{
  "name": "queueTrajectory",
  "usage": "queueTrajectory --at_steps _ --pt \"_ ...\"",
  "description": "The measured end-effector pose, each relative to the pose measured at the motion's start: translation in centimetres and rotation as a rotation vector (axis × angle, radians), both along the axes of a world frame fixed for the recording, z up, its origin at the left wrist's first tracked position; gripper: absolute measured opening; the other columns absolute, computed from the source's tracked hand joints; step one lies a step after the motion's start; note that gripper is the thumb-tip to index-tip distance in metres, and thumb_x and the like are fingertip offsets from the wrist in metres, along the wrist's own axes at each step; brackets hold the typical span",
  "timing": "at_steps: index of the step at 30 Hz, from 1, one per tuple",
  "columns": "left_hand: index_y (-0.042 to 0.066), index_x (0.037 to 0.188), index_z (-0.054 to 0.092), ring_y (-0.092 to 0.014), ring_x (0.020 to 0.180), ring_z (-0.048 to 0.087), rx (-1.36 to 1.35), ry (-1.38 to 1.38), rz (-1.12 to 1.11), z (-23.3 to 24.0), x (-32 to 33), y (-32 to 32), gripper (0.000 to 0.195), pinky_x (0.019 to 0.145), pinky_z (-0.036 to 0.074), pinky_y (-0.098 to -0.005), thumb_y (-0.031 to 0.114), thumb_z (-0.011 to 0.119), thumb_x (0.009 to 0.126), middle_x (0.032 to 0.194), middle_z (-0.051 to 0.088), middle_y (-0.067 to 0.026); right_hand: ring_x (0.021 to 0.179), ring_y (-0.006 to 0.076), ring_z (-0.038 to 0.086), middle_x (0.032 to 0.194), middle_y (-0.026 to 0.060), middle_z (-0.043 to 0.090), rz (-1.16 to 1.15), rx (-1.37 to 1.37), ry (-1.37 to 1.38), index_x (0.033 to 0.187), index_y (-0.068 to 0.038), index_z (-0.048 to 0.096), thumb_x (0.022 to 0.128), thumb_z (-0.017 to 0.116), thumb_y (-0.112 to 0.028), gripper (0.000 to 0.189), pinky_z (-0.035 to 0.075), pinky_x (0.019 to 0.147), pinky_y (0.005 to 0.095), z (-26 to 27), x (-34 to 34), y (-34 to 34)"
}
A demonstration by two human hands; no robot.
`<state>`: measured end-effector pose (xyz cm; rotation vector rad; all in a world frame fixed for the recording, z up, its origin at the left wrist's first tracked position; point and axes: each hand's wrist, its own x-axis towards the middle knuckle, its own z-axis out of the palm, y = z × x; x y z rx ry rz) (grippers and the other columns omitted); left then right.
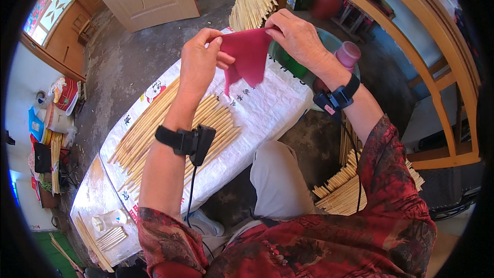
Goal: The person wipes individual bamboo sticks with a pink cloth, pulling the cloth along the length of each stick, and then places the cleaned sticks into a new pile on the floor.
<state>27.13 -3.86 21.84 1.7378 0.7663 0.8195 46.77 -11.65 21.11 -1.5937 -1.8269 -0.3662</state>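
Observation:
A dark red cloth [249,52] hangs between my two hands, its upper edge stretched above the far end of a table covered with a white woven plastic sheet [270,104]. My left hand [204,56] pinches the cloth's left corner between thumb and fingers. At the opposite corner, my right hand [297,38] grips it the same way. Below them, many thin pale sticks [154,123] lie side by side on the sheet, partly hidden by my left forearm. Each wrist wears a black strap with a small device and a cable.
Beyond the table's right end stands a green basin [324,38] with a pink cup [348,55] at its rim. More stick bundles [254,0] lean behind it and lie on the floor [343,193] at my right. A clear jar [112,220] rests at the table's near left end.

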Motion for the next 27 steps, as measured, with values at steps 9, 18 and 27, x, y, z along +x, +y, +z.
queueTrajectory --at_steps 9,18,27 --pt "-0.002 0.086 0.054 -0.028 0.078 0.056 0.280 0.178 -0.244 -11.6 -2.4 -4.5 0.011 0.071 0.044 -0.0326 0.004 0.050 0.078 0.083 0.058 -0.0157 0.070 0.0259 0.055 0.076 0.0084 0.050 0.177 -0.382 -0.097 0.076 -0.008 0.048 0.073 0.050 -0.008 0.004 0.047 0.058 0.0358 -10.9 -0.2 -7.2" --pt "-0.004 0.088 0.054 -0.022 0.065 0.061 -0.188 0.389 -0.467 -15.8 -3.6 -6.1 0.015 0.062 0.046 -0.0301 0.007 0.051 0.079 0.075 0.059 -0.0150 0.075 0.0293 0.054 0.079 0.0105 0.050 0.300 -0.688 0.094 0.078 -0.005 0.048 0.074 0.052 -0.011 0.008 0.045 0.063 0.0378 -13.7 -1.5 -10.7" --pt "-0.002 0.099 0.051 -0.022 0.079 0.061 -0.395 0.087 -0.088 -14.6 -1.0 -1.0 0.021 0.067 0.047 -0.0289 0.006 0.049 0.080 0.091 0.059 -0.0160 0.076 0.0279 0.056 0.084 0.0125 0.055 0.094 -0.594 0.321 0.085 -0.003 0.052 0.074 0.056 -0.012 0.015 0.044 0.064 0.0353 -12.7 1.4 -3.8"
